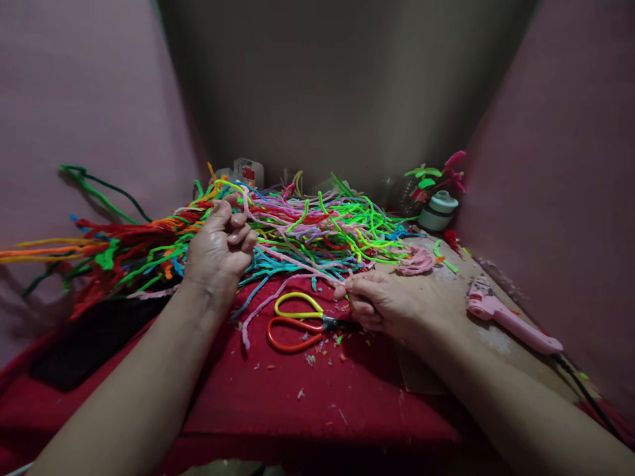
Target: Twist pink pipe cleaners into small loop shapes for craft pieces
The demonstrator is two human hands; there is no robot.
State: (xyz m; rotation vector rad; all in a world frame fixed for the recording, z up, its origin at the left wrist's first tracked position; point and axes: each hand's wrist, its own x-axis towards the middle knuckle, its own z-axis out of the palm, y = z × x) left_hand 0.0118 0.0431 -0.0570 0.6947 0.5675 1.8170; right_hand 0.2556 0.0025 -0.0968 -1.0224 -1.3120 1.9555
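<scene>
My left hand (pixel 215 251) is closed with curled fingers at the front of a heap of coloured pipe cleaners (pixel 317 228). A pale pink pipe cleaner (pixel 297 266) runs from beside its fingers across to my right hand (pixel 380 301), which pinches the near end between thumb and forefinger. Another pink strand bends down from there toward the table. Scissors (pixel 325 321) with one yellow and one red handle loop lie between my hands, their blades partly hidden by the right one. What the left fingertips press on is partly hidden.
The red cloth (pixel 278 403) is sprinkled with fuzz scraps. On the right, a pink glue gun (pixel 516 324) with a cord lies on a board (pixel 446 284). Behind it are a coiled pink piece (pixel 417 260) and a pale blue container (pixel 439 211). A dark flat item (pixel 94 344) lies left; walls enclose the table.
</scene>
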